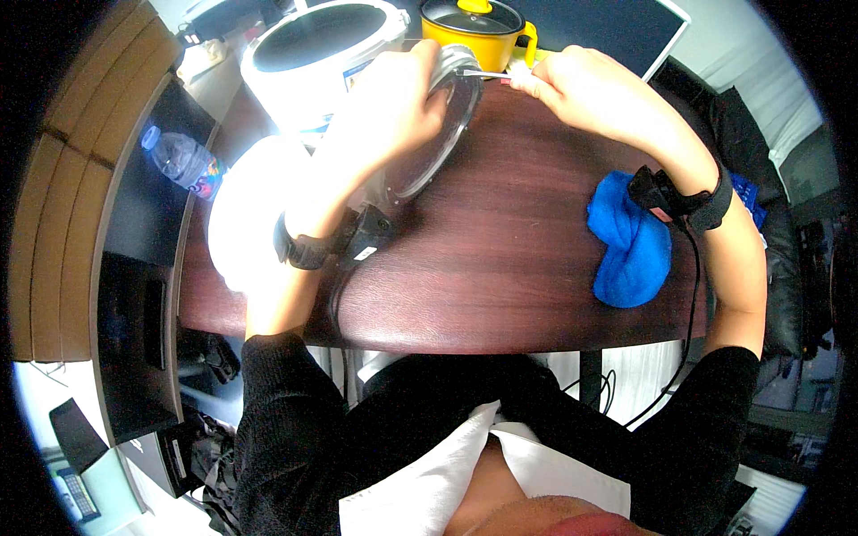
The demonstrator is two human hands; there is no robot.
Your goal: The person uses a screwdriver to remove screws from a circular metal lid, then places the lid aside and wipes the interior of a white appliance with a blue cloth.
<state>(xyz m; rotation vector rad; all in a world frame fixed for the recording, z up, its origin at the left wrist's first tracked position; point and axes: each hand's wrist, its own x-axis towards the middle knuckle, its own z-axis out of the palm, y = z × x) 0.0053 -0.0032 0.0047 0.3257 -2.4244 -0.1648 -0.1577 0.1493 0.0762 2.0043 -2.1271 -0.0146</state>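
Observation:
My left hand (393,107) is closed on a round lid-like part with a grey, see-through rim (463,116), tilted up on its edge over the table. In my right hand (581,89) is a thin, pale stick-like tool (489,75), pinched in the fingers. Its tip reaches the upper rim of the round part; whether it touches cannot be made out. Behind my left hand stands a white round appliance (277,85) with a dark opening. A yellow pot (483,46) with a glass lid sits just beyond the tool.
On the brown table (483,268), a blue cloth (630,246) lies below my right forearm. A glaring white rounded object (250,214) is beside my left forearm. The clear bottle (183,161) is at the left. A black cable (693,313) hangs from my right wrist strap.

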